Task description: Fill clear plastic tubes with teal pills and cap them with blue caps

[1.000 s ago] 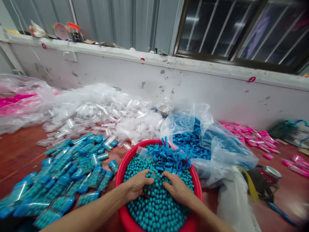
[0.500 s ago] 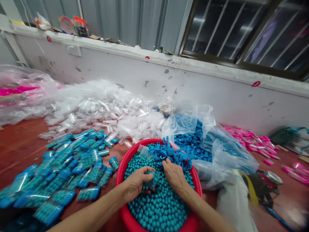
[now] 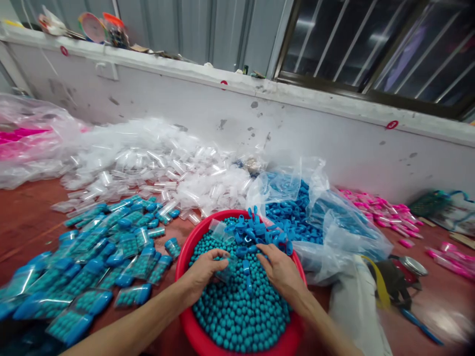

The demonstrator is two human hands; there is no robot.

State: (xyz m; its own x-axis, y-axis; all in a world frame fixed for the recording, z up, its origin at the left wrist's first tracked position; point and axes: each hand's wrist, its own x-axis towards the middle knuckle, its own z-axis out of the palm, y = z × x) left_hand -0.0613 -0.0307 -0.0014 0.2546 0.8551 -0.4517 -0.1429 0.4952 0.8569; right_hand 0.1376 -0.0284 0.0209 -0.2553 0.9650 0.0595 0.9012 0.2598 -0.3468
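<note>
Blue cap [image 3: 246, 267] has come onto beads [image 3: 241, 316] between the hands [image 3: 203, 273] [image 3: 284, 274].

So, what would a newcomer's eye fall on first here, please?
Probably the red basin at bottom centre, full of teal beads, with blue caps heaped toward its far side. To its left lie many bead-filled packs; behind them spreads a pile of clear containers.

A red floor [image 3: 22, 210] extends to 9 o'clock and bears a pale glare [image 3: 449, 319] at 4 o'clock. Behind it rises a white, stained wall [image 3: 297, 136], whose ledge [image 3: 315, 100] slopes from 10 to 3 o'clock. Grey ribbed panels [image 3: 178, 29] stand at 11 o'clock; a dark, barred window [image 3: 365, 49] occupies 2 o'clock.
</note>
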